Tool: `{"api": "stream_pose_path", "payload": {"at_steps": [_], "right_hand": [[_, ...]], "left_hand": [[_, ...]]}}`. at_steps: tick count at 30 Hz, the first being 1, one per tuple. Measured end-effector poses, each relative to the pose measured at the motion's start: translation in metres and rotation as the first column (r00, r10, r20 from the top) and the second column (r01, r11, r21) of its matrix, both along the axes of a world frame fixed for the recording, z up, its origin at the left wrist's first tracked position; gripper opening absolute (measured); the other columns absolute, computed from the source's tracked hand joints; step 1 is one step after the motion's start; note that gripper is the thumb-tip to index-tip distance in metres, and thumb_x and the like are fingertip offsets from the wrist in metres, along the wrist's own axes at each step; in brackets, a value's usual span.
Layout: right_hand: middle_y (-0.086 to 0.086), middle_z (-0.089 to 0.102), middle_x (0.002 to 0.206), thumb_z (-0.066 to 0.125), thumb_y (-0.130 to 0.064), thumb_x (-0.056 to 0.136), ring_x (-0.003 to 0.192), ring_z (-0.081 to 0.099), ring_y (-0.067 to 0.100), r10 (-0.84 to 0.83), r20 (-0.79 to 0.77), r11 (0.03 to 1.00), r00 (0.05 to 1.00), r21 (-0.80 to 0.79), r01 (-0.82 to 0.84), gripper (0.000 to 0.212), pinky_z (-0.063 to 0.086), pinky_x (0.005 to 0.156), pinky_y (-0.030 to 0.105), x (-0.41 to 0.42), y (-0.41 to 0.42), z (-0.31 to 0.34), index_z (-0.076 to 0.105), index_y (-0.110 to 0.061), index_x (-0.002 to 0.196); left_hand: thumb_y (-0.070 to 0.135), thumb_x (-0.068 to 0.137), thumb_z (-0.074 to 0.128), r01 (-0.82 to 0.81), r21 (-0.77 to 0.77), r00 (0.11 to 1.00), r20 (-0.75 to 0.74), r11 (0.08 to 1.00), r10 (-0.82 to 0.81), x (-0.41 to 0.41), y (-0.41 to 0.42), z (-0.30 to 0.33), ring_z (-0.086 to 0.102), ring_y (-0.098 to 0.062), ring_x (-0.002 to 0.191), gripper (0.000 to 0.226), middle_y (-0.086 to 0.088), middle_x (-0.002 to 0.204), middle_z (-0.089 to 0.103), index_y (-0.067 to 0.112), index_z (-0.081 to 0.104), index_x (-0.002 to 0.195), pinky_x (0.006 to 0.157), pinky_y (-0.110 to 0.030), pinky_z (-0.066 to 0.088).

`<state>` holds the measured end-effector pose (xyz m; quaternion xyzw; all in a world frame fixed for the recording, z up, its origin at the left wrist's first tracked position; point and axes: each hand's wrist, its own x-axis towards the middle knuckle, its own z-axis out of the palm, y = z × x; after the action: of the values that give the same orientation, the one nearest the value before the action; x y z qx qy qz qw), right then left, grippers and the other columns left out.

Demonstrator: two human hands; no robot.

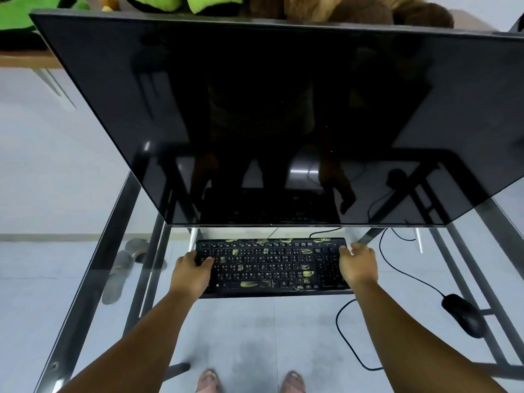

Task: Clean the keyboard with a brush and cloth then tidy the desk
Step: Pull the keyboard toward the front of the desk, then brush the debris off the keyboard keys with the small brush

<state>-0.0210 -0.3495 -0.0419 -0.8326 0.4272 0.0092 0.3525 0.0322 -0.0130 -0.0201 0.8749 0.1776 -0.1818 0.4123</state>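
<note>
While both hands [190,275] [358,268] grip its ends, keyboard [272,265] lies between.

Keyboard [272,265] on the desk [93,279] just before the monitor [269,117], mouse [462,315] to its right, slippers [122,268] on the floor left.

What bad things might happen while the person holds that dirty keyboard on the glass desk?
1. The left hand and right hand grip the keyboard ends; lifting it could shake its yellowish bits onto the glass desk.
2. Its cable runs back under the monitor, so pulling far might snag it.
3. The mouse and its looped cord lie close by and could get dragged.
</note>
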Motion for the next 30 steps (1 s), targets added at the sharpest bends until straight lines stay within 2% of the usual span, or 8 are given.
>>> {"api": "stream_pose_path", "payload": {"at_steps": [4,9,14,18,22,24,27,30], "right_hand": [[0.006,0.061,0.116,0.053,-0.021,0.096,0.094,0.057,0.020,-0.017,0.390,0.999,0.921,-0.041,0.036,0.020,0.042,0.082,0.029,0.005,0.022,0.046,0.064,-0.012,0.111],[-0.001,0.066,0.095,0.055,-0.016,0.094,0.082,0.059,0.011,0.082,0.666,0.996,0.741,-0.090,-0.029,0.012,0.043,0.073,0.015,0.025,0.066,0.129,0.064,-0.024,0.091],[-0.005,0.066,0.091,0.056,-0.018,0.094,0.077,0.061,0.006,0.175,0.800,0.985,0.574,-0.135,-0.111,0.012,0.047,0.067,0.016,0.044,0.114,0.209,0.066,-0.024,0.092],[-0.005,0.063,0.077,0.057,-0.018,0.091,0.068,0.058,0.009,0.231,0.864,0.971,0.447,-0.175,-0.163,0.010,0.048,0.065,0.027,0.065,0.160,0.270,0.065,-0.023,0.087],[-0.010,0.060,0.070,0.058,-0.017,0.089,0.063,0.054,0.003,0.304,0.896,0.947,0.325,-0.247,-0.206,0.008,0.043,0.063,0.017,0.091,0.207,0.330,0.064,-0.021,0.084],[-0.010,0.060,0.069,0.059,-0.016,0.087,0.064,0.055,0.003,0.335,0.901,0.936,0.275,-0.284,-0.209,0.007,0.041,0.063,0.014,0.108,0.228,0.357,0.064,-0.020,0.083],[-0.007,0.060,0.067,0.061,-0.019,0.085,0.069,0.057,0.013,0.422,0.854,0.900,0.303,-0.356,-0.251,0.005,0.041,0.067,0.026,0.143,0.261,0.392,0.065,-0.018,0.082],[-0.001,0.062,0.073,0.060,-0.022,0.084,0.078,0.059,0.022,0.584,0.650,0.811,0.486,-0.434,-0.394,0.010,0.037,0.063,0.029,0.186,0.288,0.408,0.061,-0.018,0.075]], "left_hand": [[0.031,0.096,0.051,0.006,0.059,0.972,0.236,0.998,-0.019,-0.007,0.001,0.025,0.057,-0.021,0.102,0.044,-0.004,0.136,0.048,0.015,0.049,0.136,0.086,-0.033,0.045],[0.030,0.094,0.054,0.019,0.133,0.813,0.575,0.991,-0.093,-0.007,0.020,0.080,0.062,-0.012,0.084,0.026,0.004,0.114,0.060,0.023,0.061,0.118,0.080,-0.033,0.050],[0.024,0.094,0.056,0.001,0.099,0.619,0.781,0.995,-0.078,0.004,0.045,0.152,0.061,-0.010,0.082,0.018,0.005,0.104,0.064,0.022,0.065,0.110,0.075,-0.031,0.049],[0.024,0.095,0.054,-0.020,0.077,0.489,0.870,0.997,-0.057,0.022,0.075,0.212,0.055,-0.004,0.083,0.017,0.009,0.099,0.062,0.022,0.064,0.108,0.075,-0.030,0.046],[0.023,0.095,0.055,-0.051,0.093,0.340,0.938,0.994,-0.070,0.051,0.108,0.269,0.055,-0.008,0.091,0.018,0.006,0.101,0.064,0.018,0.064,0.110,0.079,-0.028,0.042],[0.022,0.095,0.054,-0.057,0.108,0.316,0.945,0.993,-0.085,0.070,0.121,0.293,0.058,-0.016,0.098,0.022,0.001,0.108,0.065,0.016,0.063,0.114,0.082,-0.032,0.044],[0.025,0.096,0.050,-0.068,0.187,0.366,0.919,0.980,-0.150,0.103,0.141,0.321,0.056,-0.025,0.112,0.032,-0.005,0.123,0.062,0.016,0.056,0.126,0.094,-0.044,0.045],[0.028,0.098,0.044,-0.062,0.329,0.451,0.852,0.942,-0.267,0.138,0.155,0.328,0.048,-0.028,0.126,0.041,-0.007,0.138,0.054,0.016,0.048,0.136,0.105,-0.048,0.035]]}}
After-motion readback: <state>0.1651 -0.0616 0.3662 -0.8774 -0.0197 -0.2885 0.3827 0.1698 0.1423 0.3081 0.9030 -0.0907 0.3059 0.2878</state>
